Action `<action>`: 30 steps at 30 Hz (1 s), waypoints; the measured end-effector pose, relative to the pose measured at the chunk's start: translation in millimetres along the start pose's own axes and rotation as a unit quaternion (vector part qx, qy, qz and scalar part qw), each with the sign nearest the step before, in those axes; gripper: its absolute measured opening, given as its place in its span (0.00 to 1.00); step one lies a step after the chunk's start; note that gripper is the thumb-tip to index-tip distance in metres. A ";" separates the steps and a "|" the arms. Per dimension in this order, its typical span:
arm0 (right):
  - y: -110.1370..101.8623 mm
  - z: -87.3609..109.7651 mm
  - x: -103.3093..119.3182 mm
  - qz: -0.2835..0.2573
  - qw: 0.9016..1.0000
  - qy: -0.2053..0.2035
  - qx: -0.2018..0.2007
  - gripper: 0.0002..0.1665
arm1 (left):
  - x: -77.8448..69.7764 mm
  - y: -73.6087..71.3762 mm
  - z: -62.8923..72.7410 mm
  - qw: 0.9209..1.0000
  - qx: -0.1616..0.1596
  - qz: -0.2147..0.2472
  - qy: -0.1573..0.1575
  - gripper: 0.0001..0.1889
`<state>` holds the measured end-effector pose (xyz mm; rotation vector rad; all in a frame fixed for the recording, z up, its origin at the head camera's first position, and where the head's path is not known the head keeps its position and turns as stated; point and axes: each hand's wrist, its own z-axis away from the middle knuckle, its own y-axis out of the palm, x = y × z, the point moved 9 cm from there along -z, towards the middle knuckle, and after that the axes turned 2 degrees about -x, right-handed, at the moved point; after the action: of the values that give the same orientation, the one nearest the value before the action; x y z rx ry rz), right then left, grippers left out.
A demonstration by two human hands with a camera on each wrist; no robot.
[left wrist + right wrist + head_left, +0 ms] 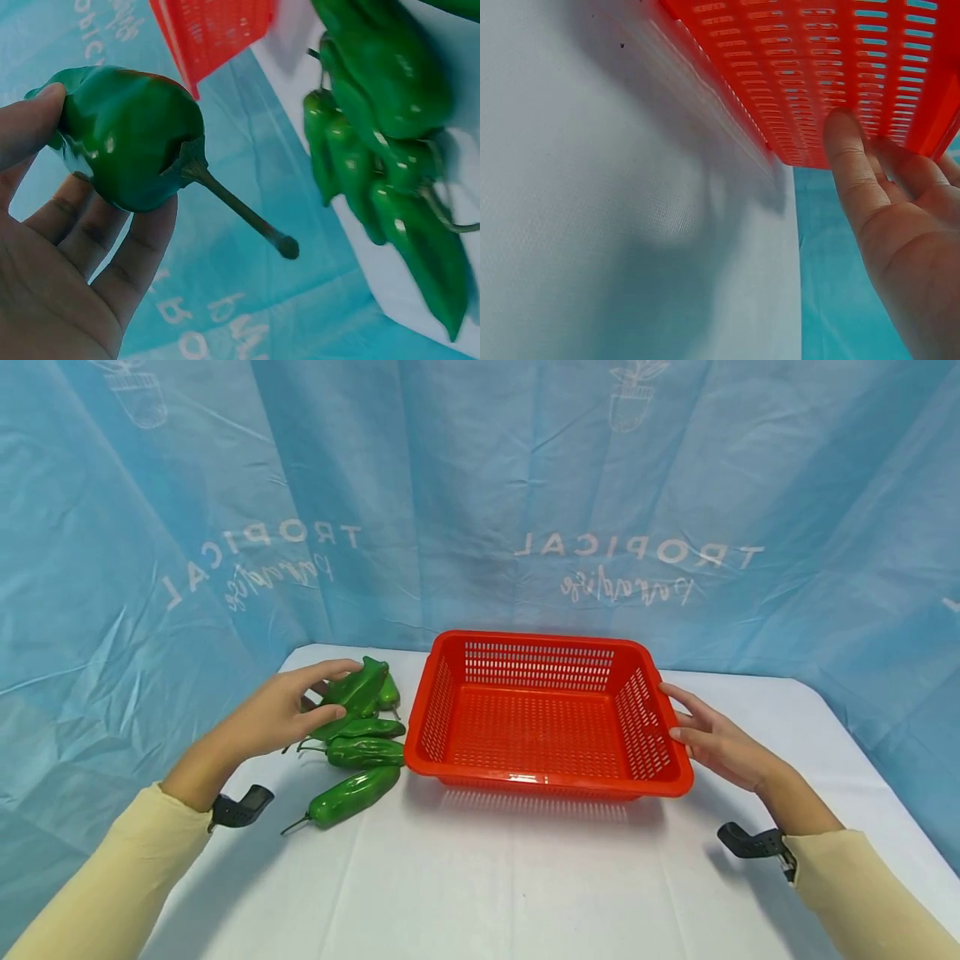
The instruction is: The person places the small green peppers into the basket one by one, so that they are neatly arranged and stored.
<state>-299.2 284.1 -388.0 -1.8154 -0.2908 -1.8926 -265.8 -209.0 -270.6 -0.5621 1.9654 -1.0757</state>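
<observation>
My left hand (288, 706) holds a shiny green pepper (127, 139) between thumb and fingers. Its thick stem points away from the palm in the left wrist view. Below and beside that hand, several more green peppers (354, 795) lie on the table, some overlapping. A red perforated basket (525, 785) stands to the right of them. My right hand (723, 747) touches the basket's right side, its fingertips at the rim. From the right wrist view, the thumb (847, 142) rests against the slotted outer wall, with the other fingers partly hidden behind it.
A white cloth (480, 877) covers the table. Blue printed curtain (480, 510) hangs behind and at both sides, close past the basket's far edge. The peppers' right ends lie close against the basket's left side.
</observation>
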 end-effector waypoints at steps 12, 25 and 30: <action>-0.3 1.1 1.1 0.004 1.000 -0.006 -0.003 0.42 | -26.8 11.0 -56.0 0.998 0.065 0.005 -0.013 0.31; -1.5 2.4 -0.6 0.007 1.000 -0.001 0.000 0.42 | -57.5 49.2 -101.6 0.995 0.099 0.009 0.012 0.31; 0.1 0.4 0.8 0.002 1.000 -0.011 0.009 0.42 | -67.6 64.0 -116.1 0.993 0.113 0.009 0.012 0.31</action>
<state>-298.8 284.1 -387.2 -1.8248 -0.3099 -1.8638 -322.1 -71.7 -258.7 -0.4088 1.8334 -1.2790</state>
